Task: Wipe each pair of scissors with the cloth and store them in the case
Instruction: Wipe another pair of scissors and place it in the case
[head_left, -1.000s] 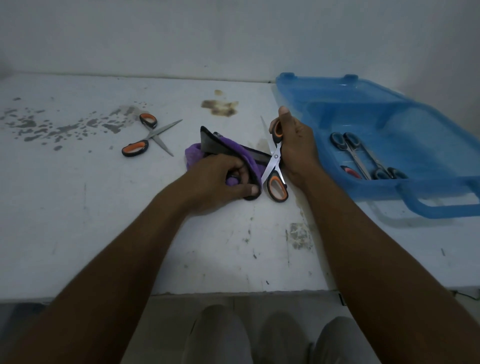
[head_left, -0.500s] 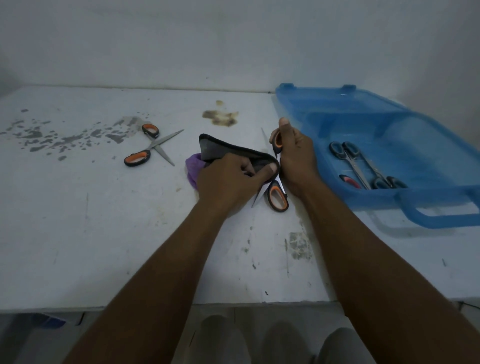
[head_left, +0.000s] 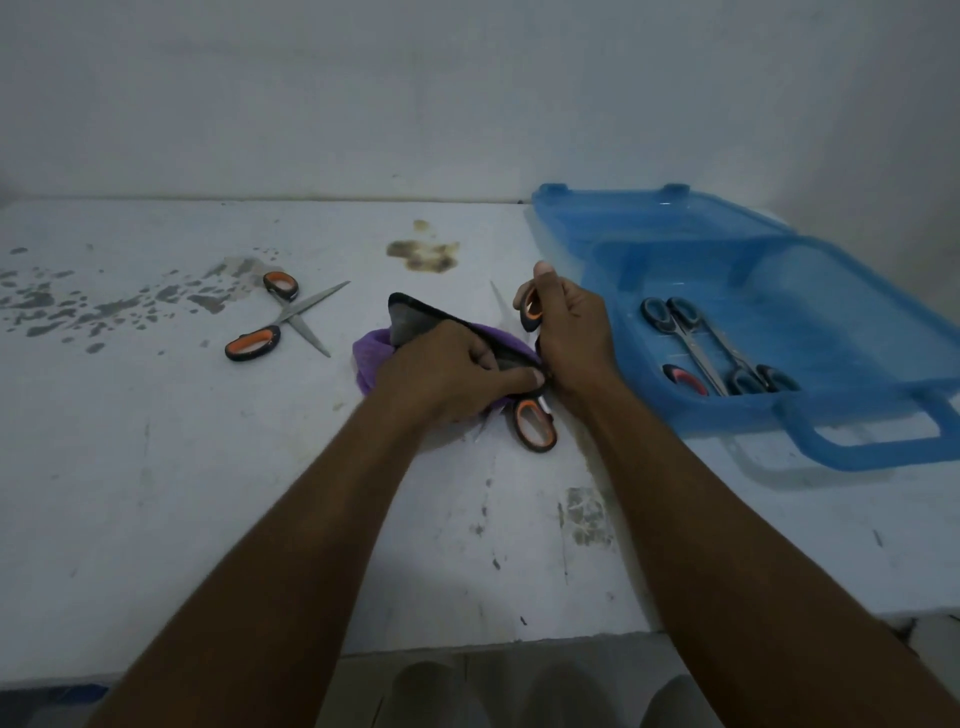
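1. Centrally, the left hand (head_left: 452, 374) grips the purple cloth (head_left: 371, 353) around one blade of the orange-handled scissors (head_left: 535, 426); the right hand (head_left: 571, 338) holds their upper handle.
2. Another open pair (head_left: 280, 317) lies well apart, leftward.
3. The blue case (head_left: 831, 312), holding dark-handled scissors (head_left: 701, 348), sits just right, handle facing the bench (head_left: 208, 493) front edge.
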